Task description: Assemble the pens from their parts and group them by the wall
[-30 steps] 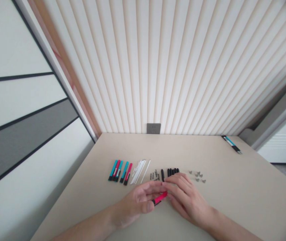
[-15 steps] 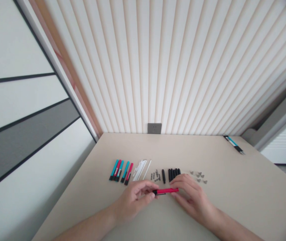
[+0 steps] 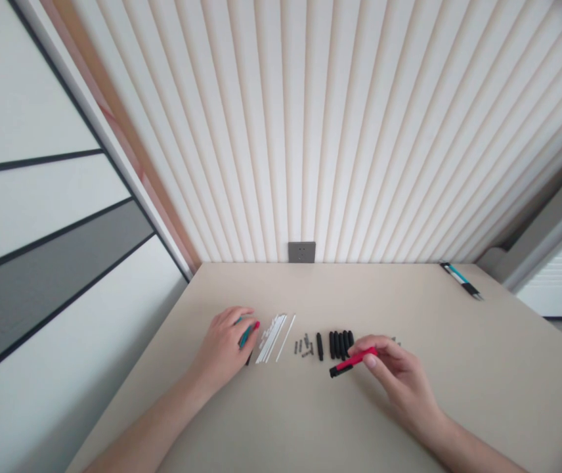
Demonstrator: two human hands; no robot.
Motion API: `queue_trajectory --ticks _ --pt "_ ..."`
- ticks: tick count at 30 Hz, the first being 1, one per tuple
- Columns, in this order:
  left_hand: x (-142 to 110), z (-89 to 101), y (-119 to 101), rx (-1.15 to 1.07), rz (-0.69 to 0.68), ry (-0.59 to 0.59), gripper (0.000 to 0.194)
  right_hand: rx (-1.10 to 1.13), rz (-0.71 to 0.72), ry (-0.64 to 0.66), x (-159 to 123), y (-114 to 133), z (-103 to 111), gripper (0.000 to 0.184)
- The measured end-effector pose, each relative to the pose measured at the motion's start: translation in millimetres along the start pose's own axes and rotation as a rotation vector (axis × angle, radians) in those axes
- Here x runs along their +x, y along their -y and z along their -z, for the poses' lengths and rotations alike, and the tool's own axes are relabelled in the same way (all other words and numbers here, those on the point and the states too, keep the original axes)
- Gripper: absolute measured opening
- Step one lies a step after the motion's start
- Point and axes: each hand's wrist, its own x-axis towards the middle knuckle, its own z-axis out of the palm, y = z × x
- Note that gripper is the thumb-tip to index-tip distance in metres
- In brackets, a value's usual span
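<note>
My right hand (image 3: 399,368) pinches a red pen barrel (image 3: 360,357) near its plain end, with the black clip end pointing left above the table. My left hand (image 3: 229,338) is over the group of pen barrels at the left, its thumb and fingers apart. Between them show a teal pen barrel (image 3: 245,336) and the tip of a red one; the hand hides the others. Right of that hand lie white refill tubes (image 3: 272,338). Small springs (image 3: 305,346) come after them, then several black grips (image 3: 341,344) close to my right hand.
A single black grip (image 3: 319,346) lies apart from its row. Small grey tips (image 3: 395,341) are mostly hidden behind my right hand. A teal and black pen (image 3: 462,281) rests at the table's far right corner. A wall socket (image 3: 301,252) sits behind the table (image 3: 281,420).
My left hand has let go of the red barrel and moved left over the other barrels. My right hand keeps the barrel, now farther right and tilted.
</note>
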Motion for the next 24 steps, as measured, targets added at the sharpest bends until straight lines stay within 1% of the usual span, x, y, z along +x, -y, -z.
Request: queue_trajectory --ticks 2,5,8,12,14,17,19,22,24 --pt "-2 -1.7 -5 0.001 -0.023 0.038 0.02 -0.028 0.016 -0.003 -4 -4 0 0.016" --pt "-3 -3.6 -11 -0.002 -0.041 0.071 0.019 -0.103 0.08 0.017 -8 -9 -1 0.019" --pt "-2 -4.5 -13 -0.014 -0.045 0.069 0.02 -0.165 0.126 0.04 -10 -12 -3 0.028" --pt "-2 -4.4 -13 -0.035 -0.051 0.041 0.018 -0.25 0.117 -0.012 -7 -8 -3 0.036" --pt "-2 -3.8 -13 -0.034 -0.043 0.032 0.017 -0.271 0.133 -0.015 -5 -5 -2 0.034" --pt "-2 -1.5 -14 -0.023 -0.029 0.041 0.016 -0.286 0.189 0.021 -3 -3 -1 0.027" --pt "-2 1.4 -15 -0.018 -0.03 0.039 0.016 -0.284 0.178 0.038 -4 -4 -1 0.025" --pt "-2 6.7 -18 -0.013 -0.048 0.021 0.016 -0.282 0.087 0.06 -6 -8 -1 0.031" --pt "-2 9.0 -19 -0.001 -0.06 0.022 0.016 -0.309 0.054 0.059 -7 -9 -1 0.033"
